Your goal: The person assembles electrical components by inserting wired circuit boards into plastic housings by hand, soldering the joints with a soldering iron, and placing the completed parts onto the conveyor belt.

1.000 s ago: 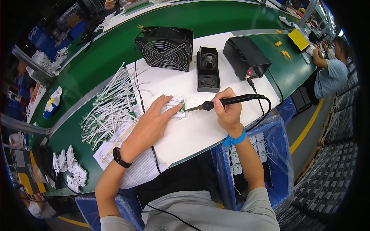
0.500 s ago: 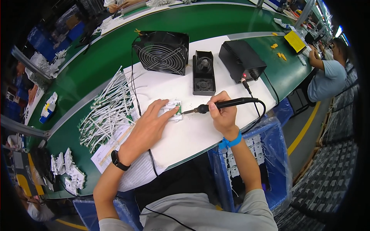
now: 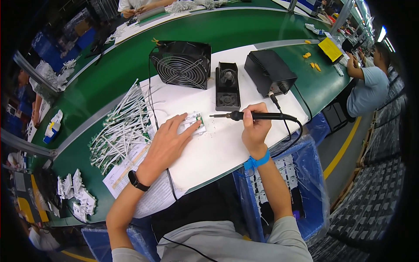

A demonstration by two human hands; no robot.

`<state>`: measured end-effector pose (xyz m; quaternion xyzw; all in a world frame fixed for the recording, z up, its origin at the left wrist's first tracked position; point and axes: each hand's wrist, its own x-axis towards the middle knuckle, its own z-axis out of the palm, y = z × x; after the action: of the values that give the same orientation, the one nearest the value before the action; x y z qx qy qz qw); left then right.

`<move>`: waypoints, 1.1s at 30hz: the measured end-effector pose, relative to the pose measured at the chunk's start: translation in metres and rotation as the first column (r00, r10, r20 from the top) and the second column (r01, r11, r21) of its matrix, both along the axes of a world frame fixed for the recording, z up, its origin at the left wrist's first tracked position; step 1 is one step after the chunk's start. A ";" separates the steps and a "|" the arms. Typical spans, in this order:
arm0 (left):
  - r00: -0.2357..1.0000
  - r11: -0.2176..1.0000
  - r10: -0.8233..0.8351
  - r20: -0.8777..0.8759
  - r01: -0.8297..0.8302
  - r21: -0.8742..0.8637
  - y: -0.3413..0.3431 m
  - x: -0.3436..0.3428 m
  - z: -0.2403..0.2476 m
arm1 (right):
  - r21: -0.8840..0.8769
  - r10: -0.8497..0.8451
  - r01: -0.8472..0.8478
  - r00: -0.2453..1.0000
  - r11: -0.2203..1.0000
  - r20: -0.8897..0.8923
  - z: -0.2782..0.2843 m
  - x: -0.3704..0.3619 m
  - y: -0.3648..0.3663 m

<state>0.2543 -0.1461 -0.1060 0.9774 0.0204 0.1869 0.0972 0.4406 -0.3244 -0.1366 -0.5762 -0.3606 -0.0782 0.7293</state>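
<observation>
My left hand (image 3: pixel 167 142) holds a small white plastic housing (image 3: pixel 201 129) down on the white work sheet (image 3: pixel 214 153). Its fingers lie over the top and lower sides of the part. A green circuit board (image 3: pixel 199 118) shows at the housing's right end, partly covered by a fingertip. In my right hand (image 3: pixel 256 126) is a soldering iron (image 3: pixel 273 116), gripped around its black handle. The metal tip points left and stands a little apart from the board. Small dark specks lie on the sheet beside the housing.
Behind my hands stand a black fan (image 3: pixel 181 65), a black soldering-iron holder (image 3: pixel 228 87) and a black power unit (image 3: pixel 270 72). White wires with green boards (image 3: pixel 120 126) are heaped left, near white housings (image 3: pixel 78 194). A lined blue bin (image 3: pixel 314 192) stands below right. A co-worker (image 3: pixel 369 85) sits right.
The soldering iron's tip has lifted off the board, moving slightly right and up with my right hand. My left hand stays on the housing. The whole view has shifted a little.
</observation>
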 end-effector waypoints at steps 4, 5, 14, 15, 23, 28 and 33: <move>0.999 0.999 0.034 0.038 -0.033 -0.043 0.000 0.004 -0.008 | -0.007 -0.042 0.042 0.999 0.999 0.012 0.001 0.002 0.000; 0.993 0.998 0.057 0.103 -0.053 -0.041 -0.001 0.006 -0.012 | -0.004 -0.041 0.041 0.999 0.999 0.016 0.002 0.002 0.001; 0.989 0.987 0.148 -0.004 -0.148 -0.067 -0.038 0.007 -0.002 | 0.050 -0.183 0.188 0.979 0.981 -0.089 0.001 0.009 0.005; 0.988 0.986 0.155 0.000 -0.155 -0.065 -0.038 0.005 -0.004 | 0.056 -0.169 0.172 0.984 0.983 -0.061 0.006 0.006 0.007; 0.972 0.977 0.196 0.130 -0.183 -0.106 -0.045 0.011 -0.025 | -0.033 -0.102 0.103 0.994 0.994 0.028 0.000 -0.018 0.031; 0.949 0.974 0.190 0.250 -0.150 -0.170 -0.042 0.011 -0.032 | -0.065 -0.053 0.054 0.998 0.996 0.022 0.001 -0.022 0.029; 0.950 0.970 0.190 0.247 -0.143 -0.196 -0.042 0.009 -0.033 | -0.078 0.006 -0.007 1.000 0.997 -0.010 0.001 -0.025 0.029</move>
<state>0.2638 -0.1882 -0.1393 0.9262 0.1064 0.3202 0.1685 0.4152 -0.2952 -0.1357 -0.6035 -0.3615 -0.0589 0.7082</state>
